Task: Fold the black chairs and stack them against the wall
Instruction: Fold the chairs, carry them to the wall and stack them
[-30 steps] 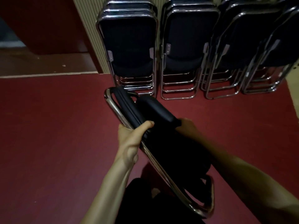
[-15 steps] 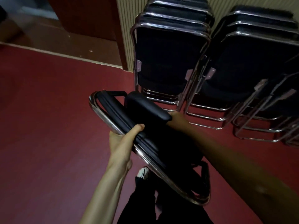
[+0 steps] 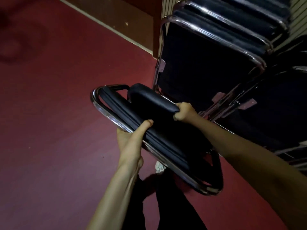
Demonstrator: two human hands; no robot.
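I carry a folded black chair (image 3: 154, 123) with a chrome frame, held flat and tilted above the floor. My left hand (image 3: 131, 138) grips its near chrome edge, thumb over the black padding. My right hand (image 3: 183, 112) grips the end of the black cushion on the far side. Directly ahead stands a stack of folded black chairs (image 3: 204, 63) leaning against the ribbed wall (image 3: 167, 7); the carried chair's far end is close to the stack's front chair. A second stack (image 3: 275, 117) leans at the right.
Red carpet (image 3: 58, 113) stretches left of the stacks. A brown wooden step (image 3: 119, 17) with a pale edge runs along the upper left. My dark trouser legs and a white shoe (image 3: 159, 167) show below the chair.
I have stepped closer to the leftmost stack, which now fills the upper right. Both hands keep the same grips on the folded chair, now nearer the stack.
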